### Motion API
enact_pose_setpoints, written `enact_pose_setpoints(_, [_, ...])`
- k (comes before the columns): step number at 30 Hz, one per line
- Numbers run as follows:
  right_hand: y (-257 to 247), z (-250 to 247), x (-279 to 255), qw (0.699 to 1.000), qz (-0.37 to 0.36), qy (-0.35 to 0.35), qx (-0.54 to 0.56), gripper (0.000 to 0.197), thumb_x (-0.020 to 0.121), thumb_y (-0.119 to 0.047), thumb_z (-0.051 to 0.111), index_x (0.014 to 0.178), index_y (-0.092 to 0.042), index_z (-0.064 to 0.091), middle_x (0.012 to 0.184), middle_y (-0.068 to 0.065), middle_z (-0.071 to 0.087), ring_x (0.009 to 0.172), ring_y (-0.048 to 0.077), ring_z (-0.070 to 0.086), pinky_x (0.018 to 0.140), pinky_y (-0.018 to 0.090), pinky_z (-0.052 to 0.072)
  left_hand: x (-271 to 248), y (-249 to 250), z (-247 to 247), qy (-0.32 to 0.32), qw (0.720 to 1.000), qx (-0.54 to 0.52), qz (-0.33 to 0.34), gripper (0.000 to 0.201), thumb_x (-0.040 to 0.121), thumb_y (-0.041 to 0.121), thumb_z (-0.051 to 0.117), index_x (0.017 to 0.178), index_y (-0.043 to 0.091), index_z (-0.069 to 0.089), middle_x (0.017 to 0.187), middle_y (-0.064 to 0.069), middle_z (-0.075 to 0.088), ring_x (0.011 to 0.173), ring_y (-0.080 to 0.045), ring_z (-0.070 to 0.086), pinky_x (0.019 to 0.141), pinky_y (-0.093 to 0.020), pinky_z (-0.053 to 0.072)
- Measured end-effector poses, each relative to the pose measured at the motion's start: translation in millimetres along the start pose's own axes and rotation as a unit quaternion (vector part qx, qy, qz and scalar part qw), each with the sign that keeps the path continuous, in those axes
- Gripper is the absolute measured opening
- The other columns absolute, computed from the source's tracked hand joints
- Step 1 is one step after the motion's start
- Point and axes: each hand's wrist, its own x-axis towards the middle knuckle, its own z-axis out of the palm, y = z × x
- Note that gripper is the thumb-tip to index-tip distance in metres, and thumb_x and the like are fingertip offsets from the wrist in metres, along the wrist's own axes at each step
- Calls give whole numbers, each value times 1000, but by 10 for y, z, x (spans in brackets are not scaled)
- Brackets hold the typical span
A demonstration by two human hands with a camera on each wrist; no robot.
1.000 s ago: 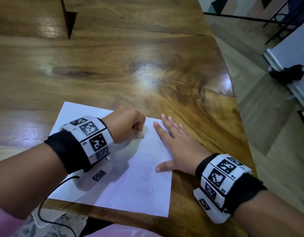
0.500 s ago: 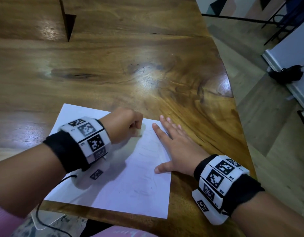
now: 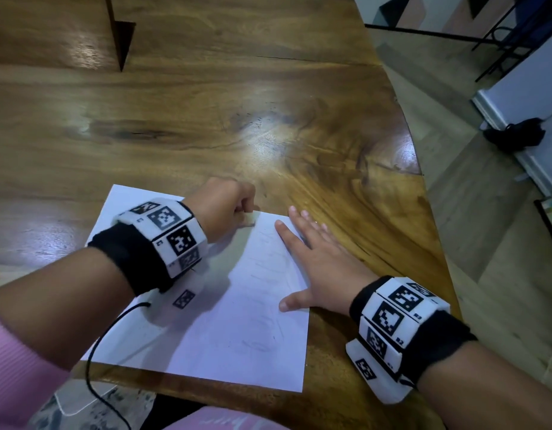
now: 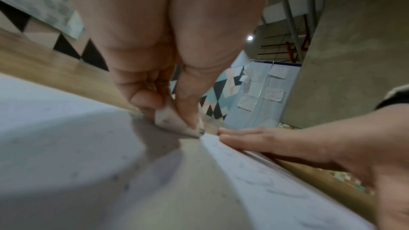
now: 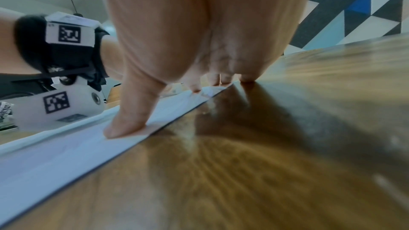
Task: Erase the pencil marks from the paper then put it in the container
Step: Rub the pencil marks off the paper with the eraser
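Left hand (image 3: 220,209) is curled into a fist, pinching a small whitish eraser (image 4: 175,122) between thumb and fingers; the eraser's tip is down on the paper (image 3: 206,321) right at its far edge. Right hand (image 3: 318,262) lies flat, fingers straight and together, thumb spread: thumb and forefinger press on the sheet's right edge, the other fingers rest on the bare table (image 3: 268,119) just beside it (right wrist view shows the thumb tip squarely on the paper). Sheet sits flat on the wooden table, near the person's edge, skewed a little. Faint pencil marks (image 3: 262,333) run down its right half, between the two hands and below the thumb. Can't read them, too faint. Both wrists carry bands with black-and-white markers. No container in any view.
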Motion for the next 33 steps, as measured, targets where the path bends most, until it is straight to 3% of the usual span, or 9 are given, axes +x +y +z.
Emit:
enact_pose_setpoints(6, [4,1,1,1000,0,2,3,120,70,-58,70,147,-30,-18,149,-7,-38,128,1,-38,106,23,-21,-170,-101,11,-91,996,8,11,37,76,14,67,53,28,42,67,3,55,59,-10,45,49,-8,31])
enact_pose_setpoints(10, [4,8,5,1000,-1,1,2,121,70,-59,70,147,-30,-19,149,-7,-39,128,2,-39,107,23,-21,-57,-43,6,-15,1000,-12,-24,20,77,12,66,69,18,50,75,-4,57,72,-22,50,61,-21,32])
enact_pose_setpoints(13, [7,6,7,1000,-2,1,4,121,70,-58,71,147,-30,-19,149,-8,-38,128,2,-39,107,23,-21,-118,-52,16,-45,999,-12,-12,24,77,12,65,63,21,47,70,-1,55,67,-20,48,59,-22,33])
enact_pose_setpoints(16, [9,10,5,1000,-2,2,7,121,70,-58,71,147,-30,-18,148,-8,-39,128,2,-39,107,24,-21,-137,-54,-15,-90,996,-2,-3,34,76,10,65,56,28,44,66,6,52,65,-16,47,54,-15,33])
enact_pose_setpoints(21, [10,10,10,1000,-1,2,7,122,69,-58,71,147,-30,-17,149,-8,-39,129,2,-38,110,25,-20,40,51,-7,-8,1000,-18,-13,20,77,14,67,69,17,49,63,14,44,61,-9,44,47,-2,31])
enact_pose_setpoints(25, [17,13,12,1000,0,3,15,121,69,-57,72,147,-31,-17,149,-8,-38,130,2,-37,110,25,-19,-152,29,68,-77,996,3,38,36,76,16,67,54,27,41,64,6,49,63,-16,46,52,-13,31])
enact_pose_setpoints(27, [17,16,14,1000,0,5,16,122,69,-57,72,147,-31,-17,149,-9,-38,131,2,-37,110,25,-19,-211,17,81,-127,990,17,49,33,76,16,66,54,28,45,64,9,50,61,-10,45,52,-8,30])
enact_pose_setpoints(30, [18,21,18,1000,-1,7,14,122,69,-58,72,147,-30,-16,149,-8,-38,131,3,-36,110,25,-19,-96,46,39,-61,998,5,30,8,76,16,67,71,15,61,68,5,52,67,-15,47,51,-15,31])
enact_pose_setpoints(33, [16,22,16,1000,-2,8,10,122,69,-58,72,148,-30,-16,150,-7,-37,131,3,-36,110,26,-19,-1,101,42,-6,1000,3,4,9,77,17,67,77,12,60,69,3,50,71,-17,46,52,-25,27])
